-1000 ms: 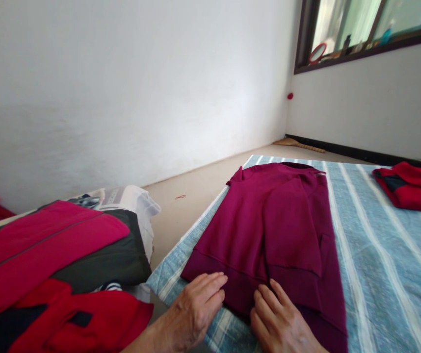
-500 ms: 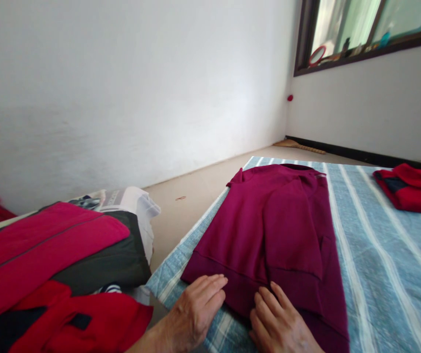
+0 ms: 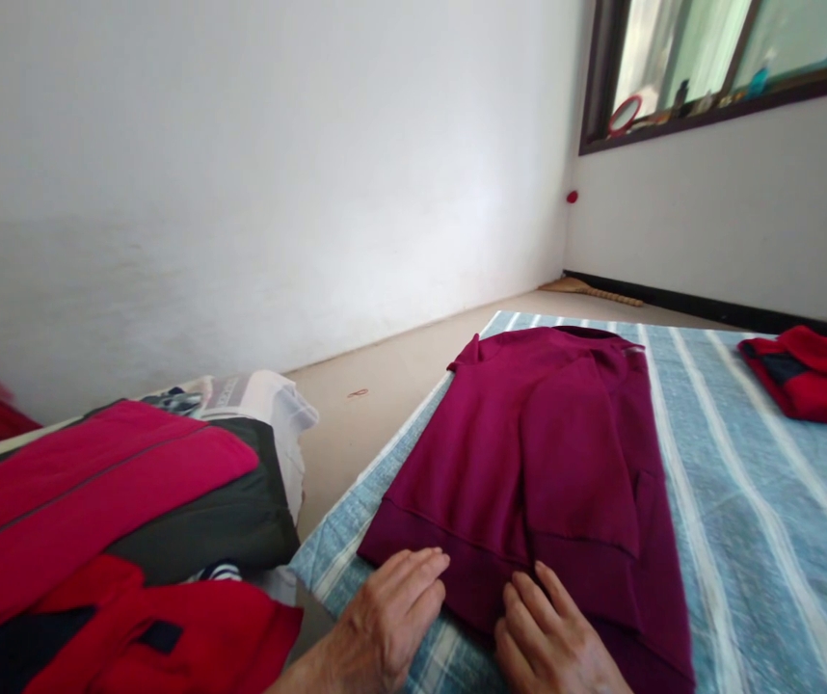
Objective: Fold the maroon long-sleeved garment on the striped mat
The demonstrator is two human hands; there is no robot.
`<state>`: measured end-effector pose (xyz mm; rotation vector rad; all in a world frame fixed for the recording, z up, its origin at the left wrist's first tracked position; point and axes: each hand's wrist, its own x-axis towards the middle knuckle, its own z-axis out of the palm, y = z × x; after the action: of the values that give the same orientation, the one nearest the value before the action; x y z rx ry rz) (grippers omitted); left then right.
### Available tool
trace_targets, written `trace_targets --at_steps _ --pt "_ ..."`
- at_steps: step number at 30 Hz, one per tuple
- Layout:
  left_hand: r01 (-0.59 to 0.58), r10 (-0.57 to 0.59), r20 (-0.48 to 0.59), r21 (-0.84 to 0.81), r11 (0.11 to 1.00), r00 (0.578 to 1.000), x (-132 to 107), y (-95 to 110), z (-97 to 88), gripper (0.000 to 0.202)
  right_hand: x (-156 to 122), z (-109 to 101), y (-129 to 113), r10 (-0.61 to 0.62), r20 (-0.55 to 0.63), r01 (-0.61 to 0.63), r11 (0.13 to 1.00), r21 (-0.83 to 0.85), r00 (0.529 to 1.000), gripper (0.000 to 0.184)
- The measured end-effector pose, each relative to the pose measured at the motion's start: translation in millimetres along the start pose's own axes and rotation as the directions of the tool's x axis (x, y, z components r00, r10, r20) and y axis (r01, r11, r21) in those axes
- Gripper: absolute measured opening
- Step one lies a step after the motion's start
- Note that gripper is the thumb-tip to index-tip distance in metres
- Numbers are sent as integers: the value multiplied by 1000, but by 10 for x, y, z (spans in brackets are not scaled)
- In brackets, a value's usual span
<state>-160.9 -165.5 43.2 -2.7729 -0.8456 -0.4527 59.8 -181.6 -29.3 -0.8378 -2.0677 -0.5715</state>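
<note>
A maroon sweatshirt [image 3: 486, 453] lies flat on a blue-and-white striped cloth [image 3: 732, 540], its neck end away from me and its wide hem band towards me. One sleeve is folded down over the body, its cuff end near the hem. My left hand [image 3: 391, 612] is at the left part of the hem, fingers together and closed on the fabric edge. Further right, my right hand [image 3: 547, 631] has its fingers bent over the hem beside the folded sleeve. Both thumbs are largely hidden.
A folded red garment [image 3: 818, 376] rests on the striped cloth at the right. To the left are a pink garment [image 3: 110, 472], a dark green piece [image 3: 218, 530] and a red-and-navy garment [image 3: 218, 627]. A brush-like object [image 3: 587, 289] lies by the far wall.
The view has shifted very slightly. Both hands stay at the hem, and the sweatshirt lies as before.
</note>
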Motion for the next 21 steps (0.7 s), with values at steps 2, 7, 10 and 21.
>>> trace_targets --at_steps 2,7,10,21 --pt "-5 4 7 5 1000 1000 7 3 -15 36 -5 8 -1 0 -11 0 1000 0 1000 31" --pt "-9 10 77 -15 1000 997 59 18 -64 37 16 7 -5 20 -26 -19 1000 5 999 26" --pt "5 -2 85 -44 999 996 91 36 -80 33 34 1 -5 27 -32 -27 1000 9 999 26" --pt "31 -26 58 -99 995 998 170 173 -41 22 33 38 0 -3 -89 2 1000 -16 996 35"
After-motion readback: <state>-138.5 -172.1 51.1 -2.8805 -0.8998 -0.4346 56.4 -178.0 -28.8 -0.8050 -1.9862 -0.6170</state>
